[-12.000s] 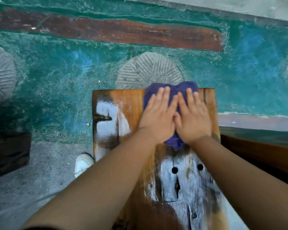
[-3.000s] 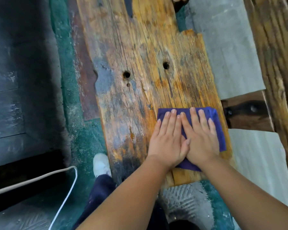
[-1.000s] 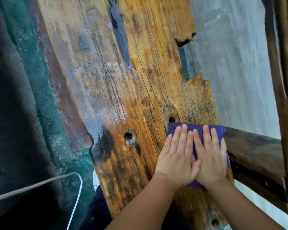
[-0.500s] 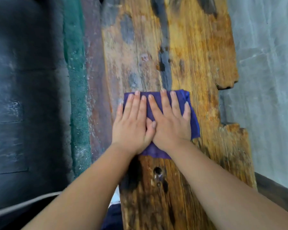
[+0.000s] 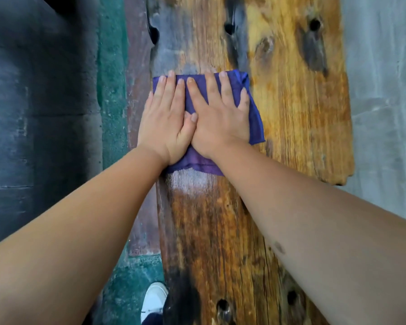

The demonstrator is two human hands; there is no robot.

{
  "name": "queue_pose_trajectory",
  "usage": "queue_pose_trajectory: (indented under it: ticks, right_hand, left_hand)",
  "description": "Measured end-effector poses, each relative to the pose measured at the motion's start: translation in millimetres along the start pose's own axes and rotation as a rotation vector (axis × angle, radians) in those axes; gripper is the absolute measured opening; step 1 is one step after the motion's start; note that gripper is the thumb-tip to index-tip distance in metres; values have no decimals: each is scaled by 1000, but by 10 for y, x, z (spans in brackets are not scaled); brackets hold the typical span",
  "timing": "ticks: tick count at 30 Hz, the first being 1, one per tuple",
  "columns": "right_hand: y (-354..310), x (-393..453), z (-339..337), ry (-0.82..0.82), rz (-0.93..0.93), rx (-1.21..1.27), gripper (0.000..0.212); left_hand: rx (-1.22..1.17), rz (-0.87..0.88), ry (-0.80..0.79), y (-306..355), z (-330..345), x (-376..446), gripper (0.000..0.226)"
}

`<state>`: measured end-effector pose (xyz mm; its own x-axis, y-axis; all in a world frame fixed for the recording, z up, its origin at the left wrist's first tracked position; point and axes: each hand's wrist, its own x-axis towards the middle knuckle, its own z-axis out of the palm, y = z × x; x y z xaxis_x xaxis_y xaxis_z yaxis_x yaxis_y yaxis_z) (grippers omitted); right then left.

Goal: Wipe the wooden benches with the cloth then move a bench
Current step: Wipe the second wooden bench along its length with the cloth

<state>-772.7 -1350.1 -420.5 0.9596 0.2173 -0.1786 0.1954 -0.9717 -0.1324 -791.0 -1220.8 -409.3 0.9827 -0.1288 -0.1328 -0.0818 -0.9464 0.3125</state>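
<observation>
Step in hand: wiping the wooden bench top, here the table [image 5: 291, 127]; by my reading the bench-moving part is not yet begun.
Cloth: a folded purple cloth [image 5: 253, 118] lies flat on the table, toward its left edge, about midway up the view.
Left hand: the left hand [image 5: 167, 123] lies palm-down on the left half of the cloth, fingers [image 5: 161, 90] straight and close together, pressing rather than gripping.
Right hand: the right hand [image 5: 218, 120] lies palm-down on the right half, fingers straight and slightly spread, its thumb overlapping the left hand; it holds nothing, only presses.
Key relation: the table's long axis runs near to far, in line with both forearms; the cloth sits directly under the fingers, and its far hem lies just past the fingertips. Unwiped-looking wood stretches far of the cloth and to its right.
Which hand is nearer: both are side by side on the cloth; the right hand is nearer the broad orange stretch of wood on the right.
Trace: a pale damp-looking sheen [image 5: 188, 181] lies just near of the cloth.
Containers: none in view.
Surroundings: green floor [image 5: 110, 90] and dark stone to the left, grey concrete [image 5: 384, 90] to the right, a white shoe [image 5: 154, 299] at the near left of the table.
Next move, as a judgement: a push farther along the grain, then a shift right.
</observation>
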Motion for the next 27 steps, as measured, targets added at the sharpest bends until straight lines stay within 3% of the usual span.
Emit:
queue_pose_trajectory:
  ticks: [12,21,27]
  right_hand:
    - [-14,-37,-41,-34,23,-64,61]
    - [40,-125,-106,-32,-30,-78,61]
    - [327,-666,-69,-18,-62,-73,61]
  left_hand:
    - [-28,17,-44,-28,-35,-9,76]
    - [-43,21,5,-41,-1,-84,64]
    - [119,-33,-6,392,203,-529,64]
